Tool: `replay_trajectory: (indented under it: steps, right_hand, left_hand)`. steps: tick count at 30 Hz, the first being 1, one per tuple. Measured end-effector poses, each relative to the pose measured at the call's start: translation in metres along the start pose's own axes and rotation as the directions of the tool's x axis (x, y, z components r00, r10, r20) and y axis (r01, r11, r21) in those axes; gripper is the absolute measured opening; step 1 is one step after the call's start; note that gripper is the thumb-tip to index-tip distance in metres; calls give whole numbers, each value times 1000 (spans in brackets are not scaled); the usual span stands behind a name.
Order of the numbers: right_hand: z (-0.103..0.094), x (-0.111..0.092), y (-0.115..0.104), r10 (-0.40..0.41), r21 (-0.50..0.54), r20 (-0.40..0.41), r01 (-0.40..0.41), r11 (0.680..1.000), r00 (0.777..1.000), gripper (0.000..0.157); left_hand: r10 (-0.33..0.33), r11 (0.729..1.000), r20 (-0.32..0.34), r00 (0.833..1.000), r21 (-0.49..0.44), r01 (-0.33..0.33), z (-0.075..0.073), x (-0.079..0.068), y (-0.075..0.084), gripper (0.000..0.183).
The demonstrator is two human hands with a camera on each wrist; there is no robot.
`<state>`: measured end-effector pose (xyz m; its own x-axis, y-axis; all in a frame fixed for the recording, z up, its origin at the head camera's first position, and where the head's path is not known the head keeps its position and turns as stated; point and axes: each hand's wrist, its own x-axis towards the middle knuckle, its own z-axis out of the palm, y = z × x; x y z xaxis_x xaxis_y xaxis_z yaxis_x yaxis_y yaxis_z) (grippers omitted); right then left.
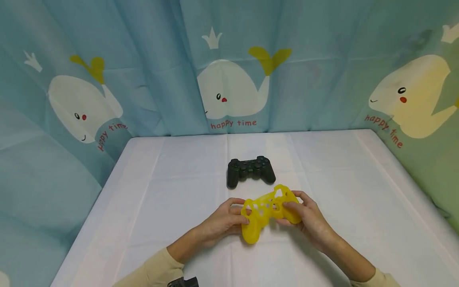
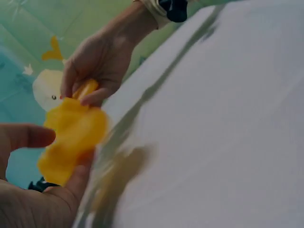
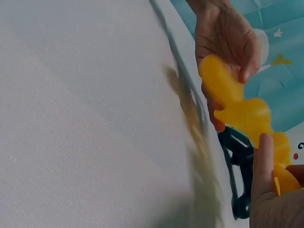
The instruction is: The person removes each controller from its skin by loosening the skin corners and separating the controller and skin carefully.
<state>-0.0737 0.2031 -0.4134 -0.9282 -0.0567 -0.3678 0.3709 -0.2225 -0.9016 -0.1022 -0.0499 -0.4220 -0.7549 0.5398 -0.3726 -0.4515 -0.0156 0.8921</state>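
Observation:
A yellow game controller cover (image 1: 253, 229), hollow with cutouts for sticks and buttons, is held by both hands over the table's near half. My left hand (image 1: 223, 220) pinches its left grip, thumb on the front and fingers behind. At the other end, my right hand (image 1: 311, 220) grips the right side, thumb pressed on the face. In the left wrist view the cover (image 2: 78, 130) shows between the two hands, above the cloth. Beyond the cover lies a black game controller (image 1: 251, 169), sticks up. Part of this controller (image 3: 243, 159) also appears behind the cover in the right wrist view.
A white cloth (image 1: 172, 175) covers the table, with fold lines across it. Blue-green curtains (image 1: 157, 87) printed with whales hang along the back and both sides. Shadows of the hands and cover fall on the cloth.

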Motion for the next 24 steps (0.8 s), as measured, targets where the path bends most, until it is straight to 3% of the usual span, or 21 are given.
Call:
replay_trajectory:
  steps: [6, 9, 15, 20, 24]
  right_hand:
    - [-2, -2, -5, -22, 6, -25, 22, 1000, 999, 46]
    - [-4, -3, -6, -11, -36, -67, 8, 999, 998, 45]
    - [-11, -3, 1, 23, -122, -116, -37, 992, 993, 50]
    - [-14, 2, 8, 60, -166, -115, -78, 983, 992, 53]
    - [-18, 3, 10, 36, -287, -90, -61, 956, 995, 48]
  left_hand:
    - [-11, 978, -69, 998, -209, -3, 4, 0, -3, 72]
    - [-18, 970, -116, 993, -244, -11, 8, 0, -3, 70]
    - [6, 971, -146, 989, -234, -40, 19, 1, -5, 65]
    - [24, 993, -199, 980, -108, -46, 24, 7, -11, 69]
    - [93, 989, -212, 973, 131, -67, 22, 13, -15, 55]
